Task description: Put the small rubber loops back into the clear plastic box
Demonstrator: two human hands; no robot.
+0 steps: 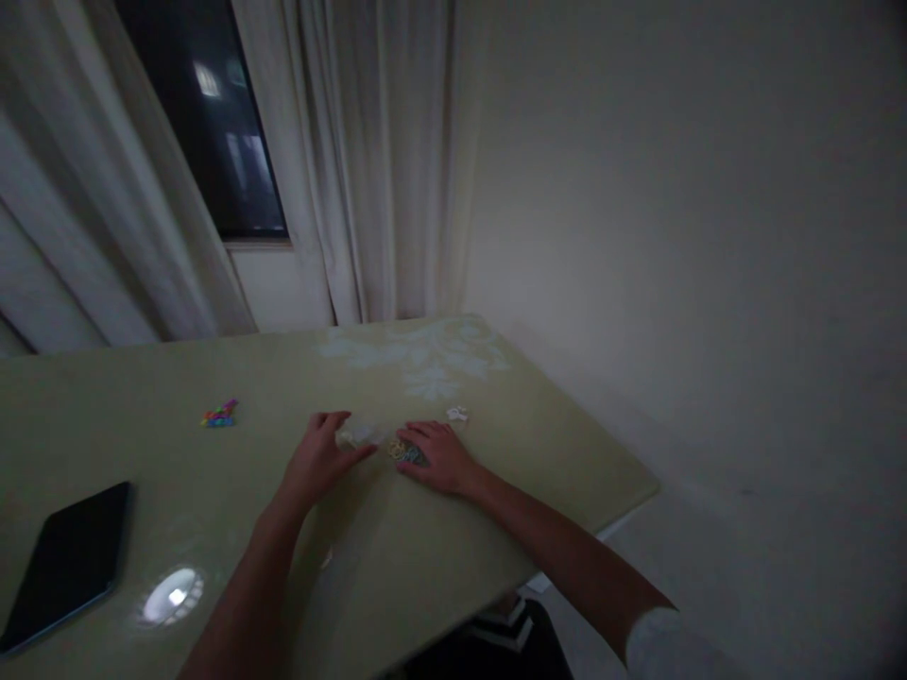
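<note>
Both hands rest on the dim table point(496, 397). The left hand point(318, 458) touches a blurred pale object point(356, 436); the right hand point(439, 456) lies flat over small bands point(405, 452), partly hidden.

Both hands are laid on the pale green table point(496, 529), towards its right edge. A small pale object point(356, 436) is touched by the left hand point(320, 460). A cluster of small bands point(405, 452) is pressed under the fingers of the right hand point(440, 457). A small white piece point(457, 414) is seen just beyond. A multicoloured bundle point(220, 415) is placed further left, and a dark tablet point(67, 562) near the left edge.
</note>
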